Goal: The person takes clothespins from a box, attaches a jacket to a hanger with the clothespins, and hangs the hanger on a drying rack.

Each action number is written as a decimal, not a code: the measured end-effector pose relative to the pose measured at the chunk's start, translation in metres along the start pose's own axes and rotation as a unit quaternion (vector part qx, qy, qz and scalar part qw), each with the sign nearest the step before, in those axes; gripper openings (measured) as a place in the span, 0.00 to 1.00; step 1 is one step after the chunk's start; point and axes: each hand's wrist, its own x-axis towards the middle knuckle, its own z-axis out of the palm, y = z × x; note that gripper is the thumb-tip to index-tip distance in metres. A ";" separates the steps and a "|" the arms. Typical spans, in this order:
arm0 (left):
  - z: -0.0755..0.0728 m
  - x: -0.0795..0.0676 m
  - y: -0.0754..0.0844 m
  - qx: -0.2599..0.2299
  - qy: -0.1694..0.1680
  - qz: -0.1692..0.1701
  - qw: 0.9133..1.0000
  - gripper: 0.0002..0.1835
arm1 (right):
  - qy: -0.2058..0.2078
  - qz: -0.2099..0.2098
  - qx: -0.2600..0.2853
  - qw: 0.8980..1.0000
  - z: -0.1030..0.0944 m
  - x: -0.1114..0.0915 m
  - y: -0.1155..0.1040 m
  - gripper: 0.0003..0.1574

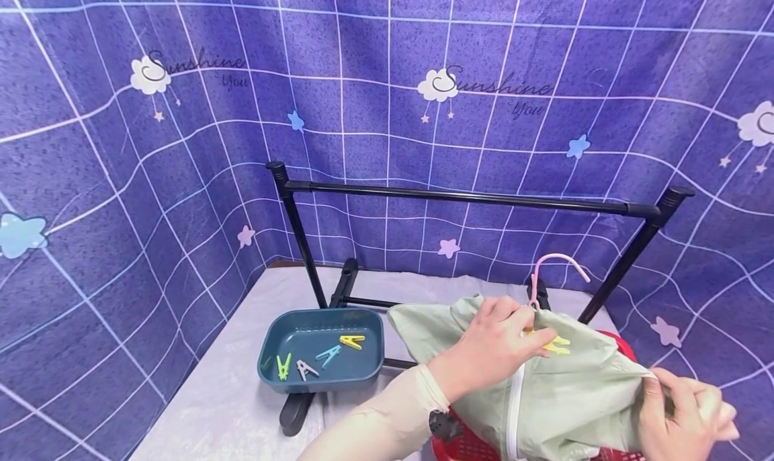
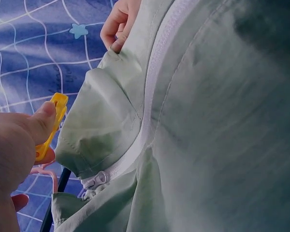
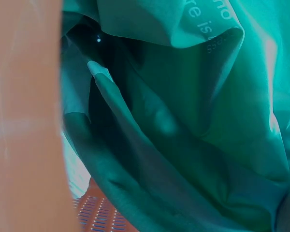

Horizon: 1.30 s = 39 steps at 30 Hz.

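A light green zip-up jacket with a white zipper hangs on a pink hanger, whose hook sticks up above the collar. My left hand pinches a yellow clothespin between thumb and finger, close to the jacket's neckline. Gripping the jacket's cloth at its right side is my right hand; in the left wrist view its fingers pinch a corner. Folds of the jacket, with some printed letters, fill most of the right wrist view. Cloth hides most of the hanger.
A black rack with a horizontal bar stands behind the jacket. To the left, a blue tray holds several clothespins. A red basket lies beneath the jacket. A purple grid curtain surrounds the pale-covered table.
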 end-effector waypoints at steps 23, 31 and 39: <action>0.006 0.012 0.002 0.021 -0.005 0.008 1.000 0.17 | 0.005 -0.001 0.003 1.000 0.001 0.000 0.000 0.33; 0.007 0.015 0.003 0.043 -0.002 0.017 0.999 0.17 | 0.013 -0.002 0.004 1.000 0.001 -0.002 0.009 0.32; 0.005 0.019 0.002 0.062 0.018 0.024 0.998 0.16 | 0.000 -0.009 -0.009 1.000 -0.001 -0.007 0.040 0.29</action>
